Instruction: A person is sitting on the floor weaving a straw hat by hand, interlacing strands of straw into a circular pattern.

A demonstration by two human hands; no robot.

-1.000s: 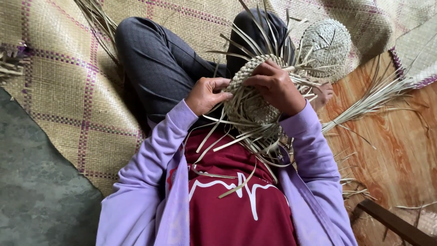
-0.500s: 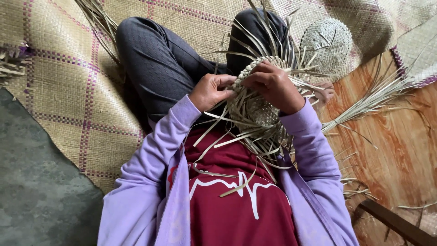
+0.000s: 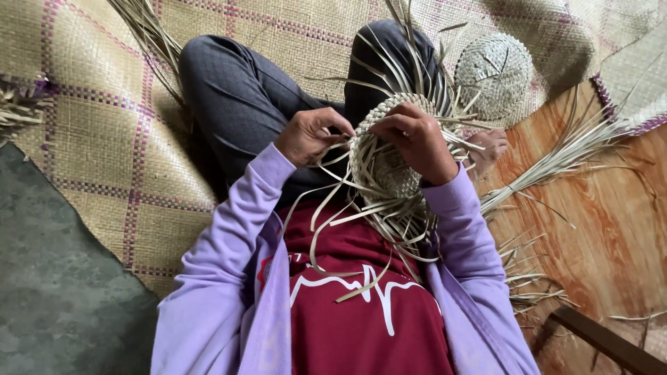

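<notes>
Fingers of the right hand (image 3: 419, 141) curl over the rim of a half-woven straw basket (image 3: 383, 167), gripping its edge, while the left hand (image 3: 310, 135) pinches loose straw strips (image 3: 326, 208) at the basket's left side. The basket sits in the person's lap, above the red shirt (image 3: 361, 305), strips trailing from it in all directions. Beyond it a finished woven dome (image 3: 495, 75) lies on the checked straw mat (image 3: 90, 139). A bundle of straw (image 3: 563, 163) rests on the wooden floor (image 3: 611, 236) to the right.
</notes>
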